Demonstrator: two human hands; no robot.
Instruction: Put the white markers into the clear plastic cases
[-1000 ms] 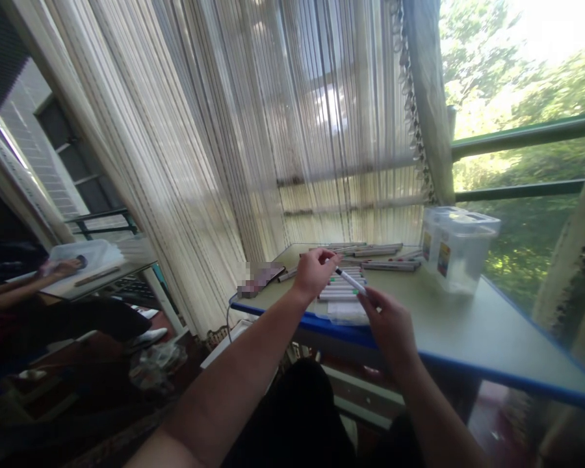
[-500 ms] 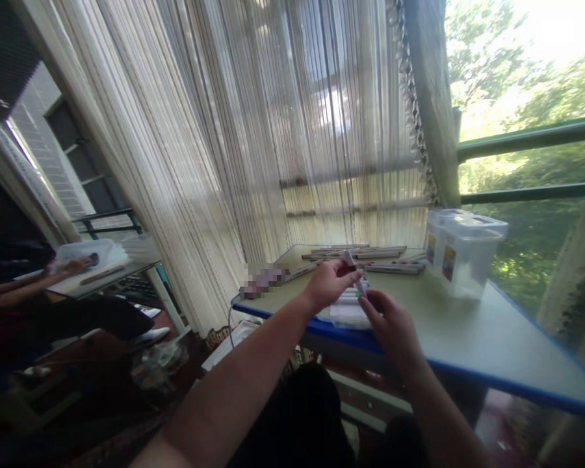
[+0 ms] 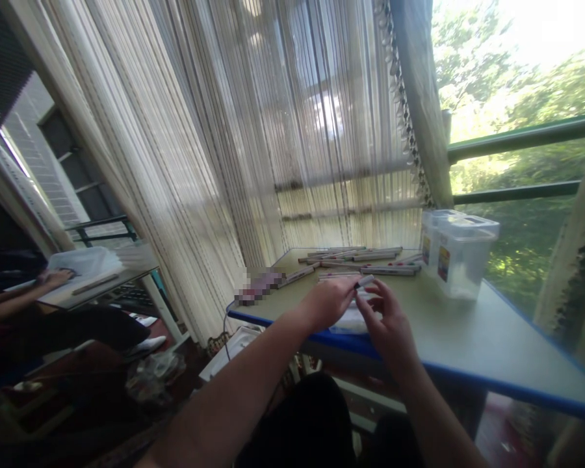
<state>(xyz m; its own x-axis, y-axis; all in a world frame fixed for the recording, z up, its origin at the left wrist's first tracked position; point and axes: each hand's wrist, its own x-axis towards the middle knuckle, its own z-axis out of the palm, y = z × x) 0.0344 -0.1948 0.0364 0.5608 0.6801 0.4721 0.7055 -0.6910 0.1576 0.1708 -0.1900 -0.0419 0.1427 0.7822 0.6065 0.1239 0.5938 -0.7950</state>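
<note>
Near the table's front edge, my left hand (image 3: pixel 334 300) is closed round a slim light-coloured marker (image 3: pixel 365 282) with a dark band. The marker lies slanted, one end pointing right. My right hand (image 3: pixel 390 320) has its thumb and index finger bent against the same marker, the other fingers curled loosely apart. Beneath both hands is a clear plastic box (image 3: pixel 348 323) with pale contents, partly covered by the hands. Behind them, several similar markers (image 3: pixel 390 270) lie loosely piled on the table.
Clear lidded plastic containers (image 3: pixel 468 257) with labels stand at the table's (image 3: pixel 497 344) right rear. A blurred-out pinkish item (image 3: pixel 260 286) lies at its left corner, above a hanging cable. A sheer curtain (image 3: pixel 322 162) hangs behind. Another person's hand (image 3: pixel 56 278) is at a side table, left.
The marker has turned from nearly upright to slanting low toward the right. My left hand has dropped slightly and my right fingers have shifted up along the marker. The view has moved slightly.
</note>
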